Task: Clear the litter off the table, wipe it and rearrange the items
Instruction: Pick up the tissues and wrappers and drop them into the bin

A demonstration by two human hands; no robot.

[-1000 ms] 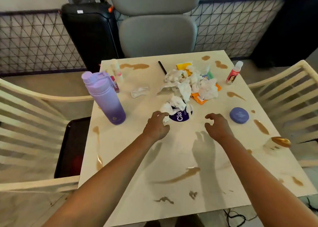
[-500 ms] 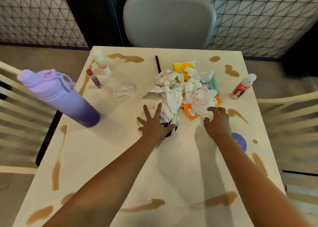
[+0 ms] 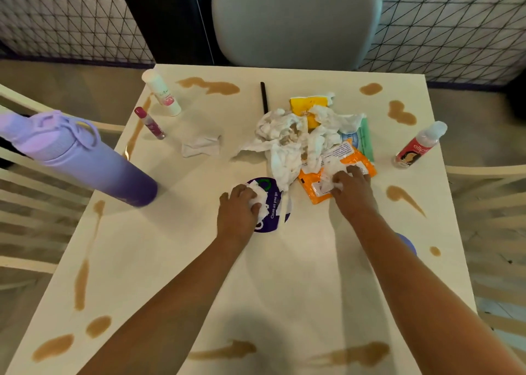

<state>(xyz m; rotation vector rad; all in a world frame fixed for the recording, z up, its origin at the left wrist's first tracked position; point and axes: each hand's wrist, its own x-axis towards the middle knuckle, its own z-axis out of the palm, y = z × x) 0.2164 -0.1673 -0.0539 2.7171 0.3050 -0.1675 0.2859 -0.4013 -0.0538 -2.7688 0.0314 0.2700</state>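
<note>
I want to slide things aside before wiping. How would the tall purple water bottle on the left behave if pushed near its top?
The tall purple water bottle stands upright on a narrow base, so a high push would probably tip it. Its round body would likely roll afterwards. Whether it is full cannot be seen.

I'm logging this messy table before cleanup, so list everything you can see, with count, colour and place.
water bottle: 1, purple, left edge
tubes: 2, white and pink, far left
crumpled tissues: pile, white, centre
loose tissue: 1, white, left of pile
wipes packet: 1, orange, under pile
round sticker: 1, dark purple, centre
small bottle: 1, red, right
spills: many, brown, scattered
table: 1, cream
left hand: grasping tissue
right hand: grasping tissue
</note>
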